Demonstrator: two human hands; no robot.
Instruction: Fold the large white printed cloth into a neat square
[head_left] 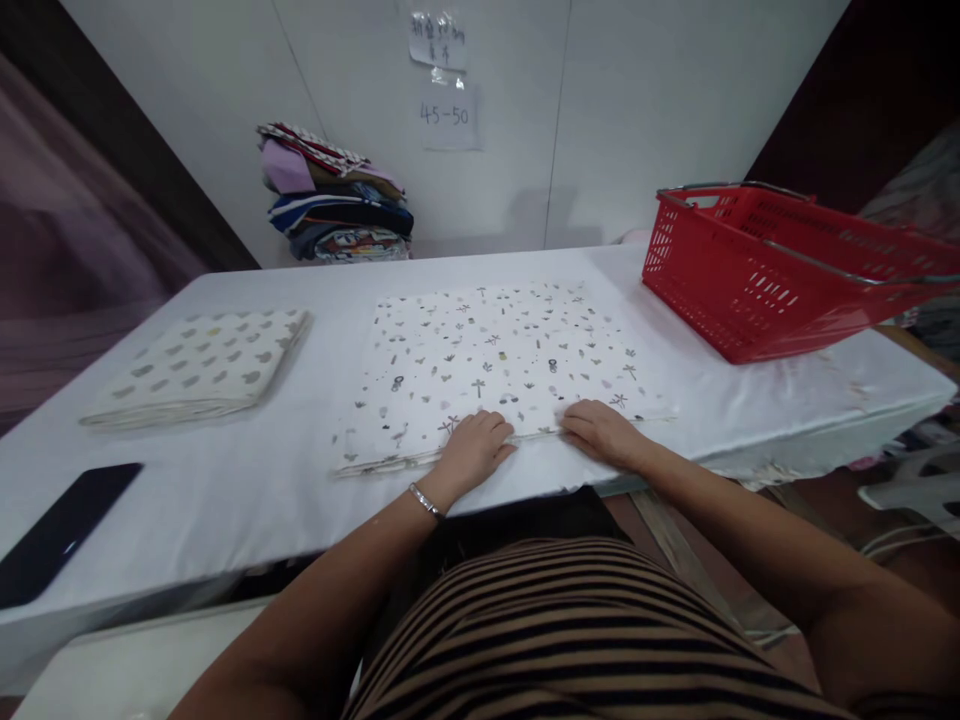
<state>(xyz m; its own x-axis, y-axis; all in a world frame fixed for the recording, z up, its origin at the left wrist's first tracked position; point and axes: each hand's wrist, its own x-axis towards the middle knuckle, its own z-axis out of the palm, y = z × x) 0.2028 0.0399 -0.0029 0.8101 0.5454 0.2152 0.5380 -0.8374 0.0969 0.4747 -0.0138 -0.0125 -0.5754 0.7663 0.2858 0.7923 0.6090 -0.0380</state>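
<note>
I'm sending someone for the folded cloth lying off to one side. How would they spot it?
On the white-covered table, look left of the printed cloth under both hands. The folded cream cloth with grey hearts lies there alone, beyond the black phone.

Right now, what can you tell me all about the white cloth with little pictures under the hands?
The printed cloth is white fabric dotted with small grey motifs. It lies flat, folded in layers, in the middle of the white table. Both hands press its near edge: the left hand and the right hand, fingers curled on top.
</note>
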